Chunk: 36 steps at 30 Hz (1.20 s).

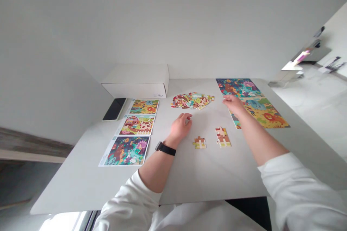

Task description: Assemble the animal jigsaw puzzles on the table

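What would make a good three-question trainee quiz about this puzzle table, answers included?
1. Which is nearest the right hand: A, the phone; B, the white box; C, the large animal pictures?
2. True or false: the heap of loose pieces lies nearer the person than the two joined clusters.
3. How many printed pictures form the column left of the left hand?

Key: 1. C; 2. False; 3. Three.

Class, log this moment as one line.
left hand: near loose puzzle pieces, hold unclear; right hand: by large animal pictures, hold unclear; small cluster, larger cluster: on table
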Each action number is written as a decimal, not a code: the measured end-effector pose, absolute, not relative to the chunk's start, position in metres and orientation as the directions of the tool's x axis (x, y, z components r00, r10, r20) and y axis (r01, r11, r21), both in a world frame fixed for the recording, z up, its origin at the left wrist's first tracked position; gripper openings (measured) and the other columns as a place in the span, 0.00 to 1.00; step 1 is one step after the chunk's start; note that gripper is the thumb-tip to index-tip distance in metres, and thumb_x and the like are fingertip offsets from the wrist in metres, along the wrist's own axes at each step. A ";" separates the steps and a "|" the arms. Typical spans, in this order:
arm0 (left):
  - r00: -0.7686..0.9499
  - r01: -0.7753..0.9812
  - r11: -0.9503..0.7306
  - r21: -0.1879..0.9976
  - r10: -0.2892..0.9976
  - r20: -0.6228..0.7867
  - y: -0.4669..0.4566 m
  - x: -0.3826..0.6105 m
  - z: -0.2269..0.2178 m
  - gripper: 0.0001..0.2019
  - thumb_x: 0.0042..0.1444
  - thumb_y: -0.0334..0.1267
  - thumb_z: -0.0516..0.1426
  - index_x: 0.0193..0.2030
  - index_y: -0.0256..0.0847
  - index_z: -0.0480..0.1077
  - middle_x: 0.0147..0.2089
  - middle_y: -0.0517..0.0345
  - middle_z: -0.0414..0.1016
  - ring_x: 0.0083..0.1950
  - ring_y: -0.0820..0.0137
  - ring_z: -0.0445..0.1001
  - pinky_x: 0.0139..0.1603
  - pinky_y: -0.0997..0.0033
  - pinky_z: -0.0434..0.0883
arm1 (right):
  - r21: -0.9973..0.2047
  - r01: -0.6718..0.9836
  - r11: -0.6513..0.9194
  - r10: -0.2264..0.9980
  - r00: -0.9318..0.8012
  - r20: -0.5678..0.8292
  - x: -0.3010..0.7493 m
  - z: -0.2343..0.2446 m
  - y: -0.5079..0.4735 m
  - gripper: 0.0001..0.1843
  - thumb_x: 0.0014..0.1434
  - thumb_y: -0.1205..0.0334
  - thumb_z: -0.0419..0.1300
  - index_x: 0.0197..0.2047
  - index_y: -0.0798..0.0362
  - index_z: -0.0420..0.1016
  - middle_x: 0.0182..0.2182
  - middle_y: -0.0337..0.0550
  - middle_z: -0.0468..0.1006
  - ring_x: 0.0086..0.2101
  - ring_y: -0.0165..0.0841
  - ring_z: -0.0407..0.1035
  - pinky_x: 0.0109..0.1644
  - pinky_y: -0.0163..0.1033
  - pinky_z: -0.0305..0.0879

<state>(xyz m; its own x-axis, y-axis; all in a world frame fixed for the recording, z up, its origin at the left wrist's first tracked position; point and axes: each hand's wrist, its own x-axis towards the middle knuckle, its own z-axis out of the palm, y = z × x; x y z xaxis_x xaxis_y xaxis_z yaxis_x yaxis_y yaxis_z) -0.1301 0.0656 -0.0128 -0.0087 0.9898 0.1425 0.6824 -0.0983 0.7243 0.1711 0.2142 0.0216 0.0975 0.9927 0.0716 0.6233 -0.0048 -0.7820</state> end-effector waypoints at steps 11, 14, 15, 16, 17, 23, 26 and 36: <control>-0.014 0.694 -0.076 0.716 0.993 0.120 0.063 -0.127 -0.009 0.14 0.67 0.33 0.59 0.57 0.46 0.78 0.55 0.52 0.82 0.42 0.65 0.80 0.46 0.64 0.73 | -0.459 0.888 -0.006 1.000 0.000 -0.013 0.130 0.008 0.279 0.21 0.51 0.58 0.77 0.49 0.53 0.86 0.44 0.53 0.88 0.45 0.46 0.81 0.51 0.44 0.72; -0.019 0.694 -0.077 0.716 0.992 0.124 0.063 -0.127 -0.010 0.14 0.67 0.33 0.59 0.57 0.46 0.78 0.54 0.53 0.82 0.43 0.65 0.80 0.47 0.64 0.74 | -0.439 0.898 -0.034 0.999 0.025 -0.026 0.130 0.004 0.280 0.17 0.50 0.62 0.76 0.45 0.53 0.85 0.42 0.51 0.87 0.43 0.44 0.81 0.48 0.42 0.72; -0.021 0.693 -0.076 0.717 0.992 0.126 0.064 -0.127 -0.010 0.14 0.67 0.33 0.59 0.57 0.47 0.78 0.54 0.53 0.83 0.43 0.65 0.80 0.47 0.64 0.74 | -0.444 0.895 -0.047 0.999 0.043 -0.020 0.131 0.003 0.280 0.17 0.49 0.63 0.77 0.43 0.53 0.84 0.41 0.49 0.87 0.42 0.43 0.81 0.47 0.42 0.72; -0.022 0.691 -0.076 0.719 0.992 0.126 0.064 -0.127 -0.010 0.14 0.67 0.33 0.59 0.57 0.47 0.78 0.54 0.53 0.83 0.43 0.65 0.80 0.47 0.64 0.74 | -0.457 0.888 -0.059 0.998 0.061 -0.009 0.132 0.002 0.279 0.17 0.48 0.63 0.77 0.42 0.52 0.82 0.40 0.48 0.87 0.41 0.42 0.80 0.46 0.41 0.72; -0.021 0.690 -0.076 0.720 0.992 0.125 0.064 -0.127 -0.010 0.14 0.67 0.33 0.59 0.57 0.47 0.78 0.54 0.53 0.83 0.43 0.65 0.80 0.47 0.64 0.75 | -0.480 0.874 -0.071 0.997 0.082 0.002 0.133 0.002 0.277 0.16 0.47 0.63 0.77 0.40 0.52 0.81 0.39 0.46 0.86 0.41 0.42 0.80 0.46 0.41 0.72; -0.021 0.689 -0.078 0.721 0.992 0.127 0.066 -0.127 -0.009 0.13 0.67 0.33 0.59 0.56 0.47 0.79 0.51 0.53 0.84 0.40 0.67 0.79 0.45 0.66 0.73 | -0.807 0.584 -0.088 0.980 0.198 0.036 0.147 0.005 0.259 0.14 0.52 0.61 0.73 0.34 0.48 0.70 0.29 0.37 0.79 0.33 0.37 0.77 0.41 0.42 0.74; -0.023 0.685 -0.086 0.723 0.990 0.140 0.068 -0.128 -0.011 0.13 0.67 0.34 0.59 0.55 0.47 0.79 0.51 0.53 0.84 0.37 0.68 0.77 0.43 0.66 0.72 | -0.942 0.335 -0.036 0.976 0.213 0.039 0.158 0.011 0.235 0.16 0.53 0.58 0.72 0.38 0.48 0.68 0.31 0.35 0.78 0.33 0.35 0.78 0.39 0.39 0.74; -0.025 0.563 -0.136 0.815 0.983 0.182 0.067 -0.123 -0.008 0.09 0.66 0.40 0.60 0.48 0.43 0.80 0.40 0.56 0.84 0.32 0.70 0.72 0.39 0.69 0.70 | -0.977 0.168 0.133 0.988 -0.105 0.117 0.139 0.014 0.123 0.22 0.52 0.47 0.71 0.45 0.47 0.75 0.36 0.38 0.81 0.36 0.34 0.77 0.38 0.37 0.72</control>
<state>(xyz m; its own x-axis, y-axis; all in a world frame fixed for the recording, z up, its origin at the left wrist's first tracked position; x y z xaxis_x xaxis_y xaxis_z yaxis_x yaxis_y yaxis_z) -0.1226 0.0673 -0.0075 -0.0255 0.9829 0.1822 0.5629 -0.1365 0.8152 0.1387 0.1227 0.0138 -0.1052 0.9876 0.1168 0.1681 0.1334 -0.9767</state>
